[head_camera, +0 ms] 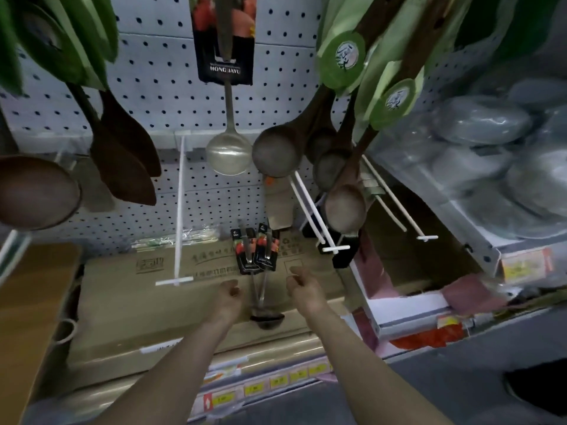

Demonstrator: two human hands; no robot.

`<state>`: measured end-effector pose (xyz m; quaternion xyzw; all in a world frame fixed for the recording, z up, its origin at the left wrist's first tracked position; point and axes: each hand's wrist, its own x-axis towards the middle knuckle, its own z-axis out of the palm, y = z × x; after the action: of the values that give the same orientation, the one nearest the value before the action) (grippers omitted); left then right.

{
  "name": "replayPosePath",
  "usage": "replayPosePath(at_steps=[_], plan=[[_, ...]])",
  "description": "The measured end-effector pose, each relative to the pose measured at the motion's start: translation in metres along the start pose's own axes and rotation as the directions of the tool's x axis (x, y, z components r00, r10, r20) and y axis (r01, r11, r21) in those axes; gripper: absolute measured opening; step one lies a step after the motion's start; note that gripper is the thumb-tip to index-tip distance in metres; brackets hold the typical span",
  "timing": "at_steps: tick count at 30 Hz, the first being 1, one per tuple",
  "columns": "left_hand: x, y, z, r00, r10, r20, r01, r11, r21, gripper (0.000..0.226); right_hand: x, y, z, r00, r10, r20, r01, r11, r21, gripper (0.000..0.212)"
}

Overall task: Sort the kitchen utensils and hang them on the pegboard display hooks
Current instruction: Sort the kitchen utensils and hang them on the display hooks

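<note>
Two steel ladles [259,289] with black card labels lie together on a flat cardboard box [129,299], bowls toward me. My left hand [228,292] hovers just left of their handles, fingers loosely curled, holding nothing. My right hand [302,286] hovers just right of them, also loosely curled and empty. Another steel ladle [228,151] with a black label hangs on the pegboard [171,96] above. Wooden ladles [276,154] with green tags hang to its right, wooden spatulas [122,167] to its left. An empty white hook [178,210] sticks out left of the ladles.
More empty white hooks [313,222] project at the right under the wooden ladles. Wrapped grey plates [481,121] fill the right shelf. A wooden board [30,302] stands at the left. Price tags [276,381] line the shelf edge below the box.
</note>
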<state>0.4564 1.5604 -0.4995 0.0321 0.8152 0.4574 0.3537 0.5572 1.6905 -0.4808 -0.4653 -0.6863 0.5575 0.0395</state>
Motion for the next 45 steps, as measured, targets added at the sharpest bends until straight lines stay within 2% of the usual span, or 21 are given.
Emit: replayPosePath(at_steps=[3,6,10,14,17,19,21,25,29,31,33,36,39,43,44,45], plan=[[0.019,-0.002,0.014,0.999,0.032,0.043,-0.033,0.999,0.012,0.034,0.031,0.005,0.016,1.000,-0.002,-0.023,0.001,1.000,-0.014,0.035],[0.037,-0.008,0.029,0.995,0.059,0.085,-0.056,0.998,-0.036,0.008,0.048,0.008,0.033,0.999,0.045,0.026,-0.045,0.999,0.011,0.031],[0.070,-0.030,0.047,0.990,0.122,0.067,-0.119,0.992,-0.048,0.012,0.058,0.018,0.058,0.998,0.052,0.044,-0.055,0.997,0.062,0.019],[0.096,-0.063,0.054,0.994,0.063,0.092,-0.056,0.996,-0.070,0.009,0.056,0.032,0.065,0.996,0.035,0.083,-0.038,0.999,0.034,0.019],[0.062,-0.046,0.042,0.996,0.040,0.080,-0.030,0.991,-0.127,0.015,0.053,0.047,0.063,0.998,-0.022,0.057,0.019,0.999,0.046,0.014],[0.035,-0.031,0.035,0.991,0.078,0.107,-0.062,0.988,-0.143,0.032,0.035,0.040,0.056,0.997,-0.057,0.057,0.054,0.997,0.050,0.028],[0.012,-0.024,0.032,0.990,0.075,0.116,-0.056,0.986,-0.157,0.036,0.017,0.034,0.049,0.998,-0.058,0.036,0.055,0.996,0.066,0.036],[-0.029,-0.021,0.023,0.994,0.051,0.093,-0.039,0.992,-0.122,0.031,-0.012,0.032,0.041,0.999,-0.034,0.037,0.033,0.999,0.024,0.035],[-0.062,-0.012,0.014,0.996,0.080,0.034,-0.077,0.992,-0.098,0.031,-0.048,0.025,0.033,0.994,-0.102,0.037,0.102,0.995,0.019,0.038],[-0.078,-0.010,0.008,0.997,0.078,0.025,-0.074,0.991,-0.112,0.024,-0.067,0.017,0.029,0.992,-0.117,0.040,0.116,0.993,0.005,0.044],[-0.091,-0.011,0.000,0.997,0.070,0.014,-0.067,0.989,-0.130,0.013,-0.085,0.007,0.024,0.990,-0.105,0.089,0.104,0.994,0.018,0.049],[-0.115,-0.011,-0.016,0.998,0.058,-0.027,-0.062,0.984,-0.168,0.008,-0.113,-0.012,0.015,0.965,-0.175,0.195,0.188,0.981,-0.048,0.052],[-0.137,-0.006,-0.030,0.996,0.063,-0.069,-0.076,0.978,-0.196,0.024,-0.136,-0.030,0.008,0.948,-0.211,0.240,0.225,0.974,-0.032,0.046],[-0.168,-0.004,-0.049,0.998,0.056,0.036,-0.044,0.965,-0.258,0.018,-0.154,-0.052,-0.004,0.991,-0.131,0.040,0.124,0.981,0.148,0.022],[-0.175,-0.006,-0.052,0.995,0.072,0.075,-0.053,0.972,-0.229,0.017,-0.160,-0.058,-0.008,0.996,-0.084,0.036,0.077,0.983,0.168,0.017],[-0.184,-0.006,-0.057,0.989,0.094,0.113,-0.069,0.976,-0.205,0.018,-0.167,-0.063,-0.010,0.998,-0.045,0.050,0.035,0.983,0.179,0.022]])
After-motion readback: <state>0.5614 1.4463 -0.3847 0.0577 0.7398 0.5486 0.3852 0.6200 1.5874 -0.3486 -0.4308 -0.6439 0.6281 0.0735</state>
